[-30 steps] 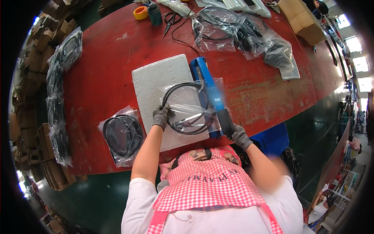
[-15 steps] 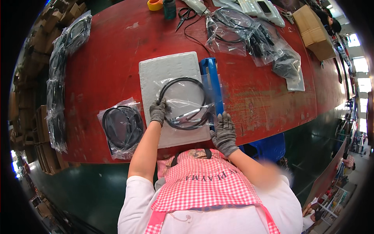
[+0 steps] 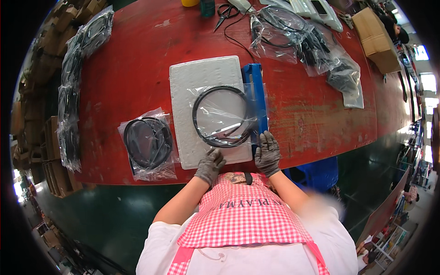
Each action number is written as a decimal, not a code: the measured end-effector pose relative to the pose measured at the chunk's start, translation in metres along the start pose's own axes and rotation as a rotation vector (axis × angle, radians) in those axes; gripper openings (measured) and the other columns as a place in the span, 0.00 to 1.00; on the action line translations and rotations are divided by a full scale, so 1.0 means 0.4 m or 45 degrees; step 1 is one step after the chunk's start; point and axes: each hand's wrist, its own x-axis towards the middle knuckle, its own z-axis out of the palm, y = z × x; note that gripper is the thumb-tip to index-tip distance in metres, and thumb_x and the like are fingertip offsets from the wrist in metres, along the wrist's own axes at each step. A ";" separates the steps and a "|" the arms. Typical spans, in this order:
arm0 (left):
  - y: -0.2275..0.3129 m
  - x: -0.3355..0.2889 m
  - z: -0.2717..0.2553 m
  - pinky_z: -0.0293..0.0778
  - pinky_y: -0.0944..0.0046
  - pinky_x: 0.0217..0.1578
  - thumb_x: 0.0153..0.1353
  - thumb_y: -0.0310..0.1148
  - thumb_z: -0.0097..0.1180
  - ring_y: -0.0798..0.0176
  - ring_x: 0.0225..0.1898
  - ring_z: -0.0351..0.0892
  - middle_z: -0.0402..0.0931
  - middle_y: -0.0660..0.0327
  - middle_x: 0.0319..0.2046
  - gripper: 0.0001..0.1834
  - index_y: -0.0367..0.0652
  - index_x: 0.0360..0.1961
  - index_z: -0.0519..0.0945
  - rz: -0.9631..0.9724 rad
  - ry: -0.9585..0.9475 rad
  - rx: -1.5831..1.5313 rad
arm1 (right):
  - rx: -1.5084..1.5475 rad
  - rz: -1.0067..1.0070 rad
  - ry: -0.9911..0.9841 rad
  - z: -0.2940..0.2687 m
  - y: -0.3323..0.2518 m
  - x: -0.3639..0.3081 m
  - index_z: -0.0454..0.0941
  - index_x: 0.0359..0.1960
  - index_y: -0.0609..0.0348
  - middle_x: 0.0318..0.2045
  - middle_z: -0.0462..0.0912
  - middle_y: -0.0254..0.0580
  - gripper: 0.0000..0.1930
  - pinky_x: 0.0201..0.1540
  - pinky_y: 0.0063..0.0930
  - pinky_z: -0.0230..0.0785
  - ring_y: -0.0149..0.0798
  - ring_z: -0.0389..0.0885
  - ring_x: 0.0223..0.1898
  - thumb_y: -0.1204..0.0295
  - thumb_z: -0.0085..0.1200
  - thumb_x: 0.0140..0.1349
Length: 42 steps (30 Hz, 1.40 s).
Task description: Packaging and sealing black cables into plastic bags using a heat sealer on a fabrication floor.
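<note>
A coil of black cable (image 3: 195,120) lies in a clear plastic bag (image 3: 224,101) on a white foam board (image 3: 185,80). The bag's right end reaches the blue bar-shaped heat sealer (image 3: 262,98) beside the board. My right hand (image 3: 267,156), in a grey glove, rests with outstretched fingers on the sealer's near end. Also gloved, my left hand (image 3: 211,165) is at the board's near edge, just below the coil, its fingers loosely bent and apart. It holds nothing that I can see. Whether the bag's edge sits between the sealer's jaws cannot be made out.
Another bagged cable coil (image 3: 147,142) lies left of the board. Bagged cables line the table's left edge (image 3: 68,114). At the back are scissors (image 3: 225,13), more bagged cables (image 3: 279,34) and a cardboard box (image 3: 376,39). A blue stool (image 3: 321,174) stands below the front edge.
My left hand has let go of the coil's left side and moved down and right to the board's near edge. My right hand stays at the sealer's near end. The whole view has shifted slightly.
</note>
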 end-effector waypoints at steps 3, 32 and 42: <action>-0.020 0.019 0.088 0.72 0.55 0.39 0.51 0.42 0.59 0.61 0.36 0.72 0.73 0.62 0.33 0.13 0.52 0.36 0.74 -0.113 -0.012 -0.194 | -0.003 0.014 0.008 0.001 -0.001 -0.002 0.63 0.54 0.65 0.54 0.64 0.54 0.25 0.57 0.44 0.54 0.53 0.63 0.55 0.72 0.43 0.51; -0.081 0.263 0.136 0.73 0.62 0.31 0.51 0.52 0.55 0.60 0.30 0.76 0.77 0.54 0.34 0.29 0.34 0.41 0.74 0.239 0.319 0.086 | 0.574 0.300 -0.117 -0.114 -0.035 0.062 0.65 0.53 0.60 0.52 0.67 0.46 0.24 0.54 0.32 0.60 0.42 0.67 0.52 0.77 0.49 0.51; 0.357 -0.019 -0.147 0.69 0.68 0.32 0.52 0.30 0.55 0.69 0.30 0.71 0.74 0.66 0.30 0.10 0.43 0.36 0.72 0.741 0.011 0.852 | 1.357 0.908 -0.140 -0.206 0.070 0.139 0.70 0.46 0.60 0.40 0.74 0.33 0.13 0.44 0.20 0.64 0.26 0.70 0.40 0.74 0.48 0.58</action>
